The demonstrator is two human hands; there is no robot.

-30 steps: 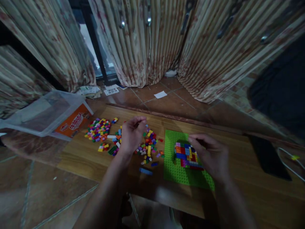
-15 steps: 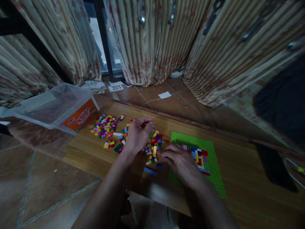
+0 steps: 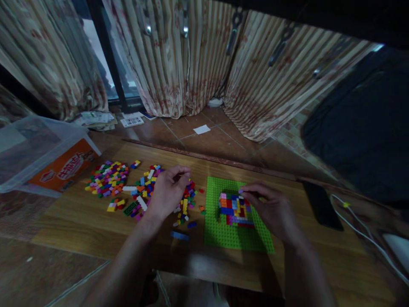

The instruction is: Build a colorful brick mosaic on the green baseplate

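Observation:
A small purple brick is pinched between the thumb and index finger of my right hand, at the far edge of a block of mixed-colour bricks. Those bricks are set on a green studded baseplate. My left hand hovers over a loose pile of bricks, its fingertips closed together; anything between them is too small to make out. Near this pile lie a long blue brick and a dark green brick.
Another brick heap lies to the left, beside a clear plastic box with an orange label. A black phone and a white cable are at the right. Wood tabletop ends at the front; patterned curtains hang behind.
My right hand has moved from the baseplate's left edge, by the loose pile, to the built bricks, carrying the purple brick. My left hand stays over the pile. The view has turned right.

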